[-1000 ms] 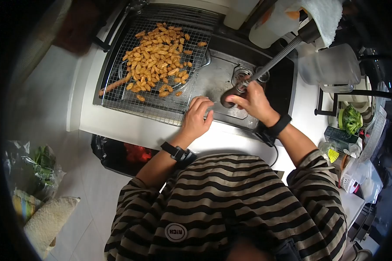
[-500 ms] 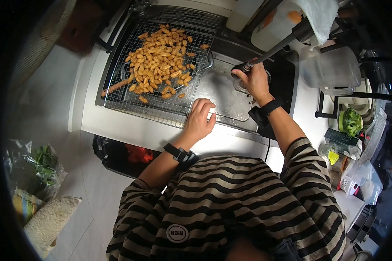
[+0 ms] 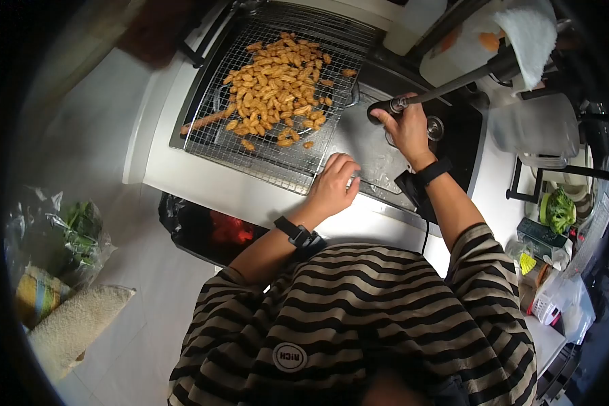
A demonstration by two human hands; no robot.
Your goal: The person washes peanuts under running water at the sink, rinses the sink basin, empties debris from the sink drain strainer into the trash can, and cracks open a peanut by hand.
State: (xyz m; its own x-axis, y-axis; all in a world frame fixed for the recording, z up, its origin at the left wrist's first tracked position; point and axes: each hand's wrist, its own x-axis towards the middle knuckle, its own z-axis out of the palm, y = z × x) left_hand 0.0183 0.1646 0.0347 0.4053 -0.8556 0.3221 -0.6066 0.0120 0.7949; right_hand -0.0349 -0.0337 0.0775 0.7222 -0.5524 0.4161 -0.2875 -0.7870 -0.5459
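My right hand (image 3: 411,134) is closed around the black head of a pull-out faucet (image 3: 388,107), over a shallow metal tray (image 3: 362,139) in the dark sink (image 3: 459,128). The tray's surface looks wet, with a glossy sheen. At the sink's front edge, my left hand (image 3: 335,181) rests with loosely bent fingers and the thumb apart, close to the corner of a wire rack (image 3: 277,172). Unshelled peanuts (image 3: 274,84) lie heaped on the rack, beside a brown wooden-looking stick (image 3: 208,121). What the left fingertips touch is hidden.
A round drain strainer (image 3: 435,128) shows right of the tray. Clear plastic containers (image 3: 538,128) and a green leafy vegetable (image 3: 559,211) stand at the right. Below the counter sits a black-lined bin (image 3: 203,233). Bagged greens (image 3: 81,230) are at the lower left.
The whole view has shifted, so the scene sits further right. My right hand with the faucet head has moved slightly left over the tray, uncovering the drain strainer. My left hand stays at the edge.
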